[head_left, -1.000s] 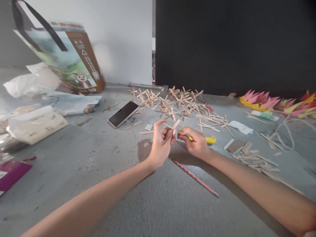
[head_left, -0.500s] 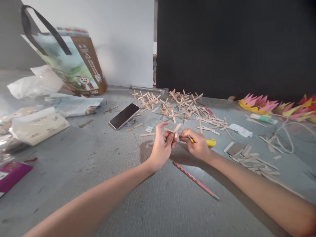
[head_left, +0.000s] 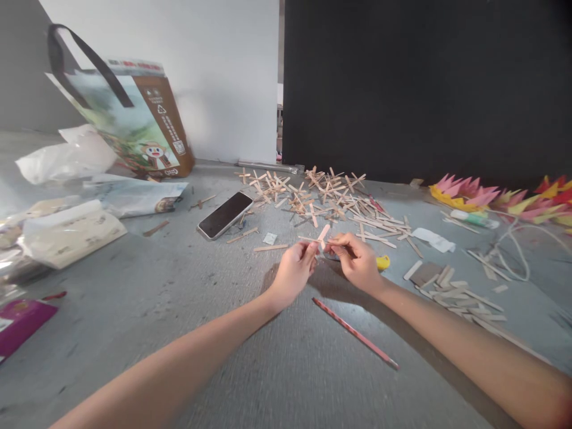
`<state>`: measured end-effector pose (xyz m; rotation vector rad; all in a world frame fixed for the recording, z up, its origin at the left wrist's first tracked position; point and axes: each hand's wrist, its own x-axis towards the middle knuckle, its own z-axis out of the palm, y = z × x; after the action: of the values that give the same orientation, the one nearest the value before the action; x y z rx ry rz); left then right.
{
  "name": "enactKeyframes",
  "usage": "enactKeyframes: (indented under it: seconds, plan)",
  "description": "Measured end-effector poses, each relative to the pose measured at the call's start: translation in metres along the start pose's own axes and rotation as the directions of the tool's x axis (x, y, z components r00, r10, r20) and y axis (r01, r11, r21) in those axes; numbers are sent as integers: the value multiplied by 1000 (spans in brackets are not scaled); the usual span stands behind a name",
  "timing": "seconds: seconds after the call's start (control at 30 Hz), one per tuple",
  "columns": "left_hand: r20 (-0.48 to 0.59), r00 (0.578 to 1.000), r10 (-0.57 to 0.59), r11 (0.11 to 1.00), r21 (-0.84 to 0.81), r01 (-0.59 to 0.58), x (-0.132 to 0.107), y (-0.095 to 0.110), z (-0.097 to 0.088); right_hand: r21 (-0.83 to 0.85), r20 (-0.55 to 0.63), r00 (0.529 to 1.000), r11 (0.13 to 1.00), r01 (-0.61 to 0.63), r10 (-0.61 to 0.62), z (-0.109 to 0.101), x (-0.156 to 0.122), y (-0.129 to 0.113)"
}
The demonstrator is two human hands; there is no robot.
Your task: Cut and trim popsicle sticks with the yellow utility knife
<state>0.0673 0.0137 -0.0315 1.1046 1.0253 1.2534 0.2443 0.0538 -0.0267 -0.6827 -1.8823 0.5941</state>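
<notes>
Two thin wooden craft sticks joined as a cross (head_left: 323, 236) are held up just above the grey table. My left hand (head_left: 294, 269) is closed on one side, thumb and fingers pinching a stick. My right hand (head_left: 356, 262) pinches the opposite side, its fingertips close to the crossing point. Partly hidden behind my right hand lies a yellow-handled tool (head_left: 383, 262), apparently a cutter. A red patterned pencil (head_left: 355, 332) rests on the table between my forearms.
Beyond my hands spreads a heap of crossed sticks (head_left: 328, 187). A phone (head_left: 226, 215) lies left of it. Loose short sticks (head_left: 460, 295) are at right, near a white cable (head_left: 513, 256) and pink-yellow paper crafts (head_left: 465, 193). A carrier bag (head_left: 134, 125) and plastic packets (head_left: 71, 232) occupy the left.
My left index finger, raised before, has come down onto the stick. My right fingers have moved up to the cross, and less of the yellow tool shows. The view has tilted slightly.
</notes>
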Motion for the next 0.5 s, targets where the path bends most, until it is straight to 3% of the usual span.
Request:
enactKeyframes:
  seconds: [0.17,0.5]
  plan:
    - [50,997,60,995,78,-64,2,-6,-2,-47,71,997,998,-37,40,-3,-1,-1]
    - [63,993,95,975,196,-106,-7,8,-1,-178,164,986,984,3,27,-2,3,-5]
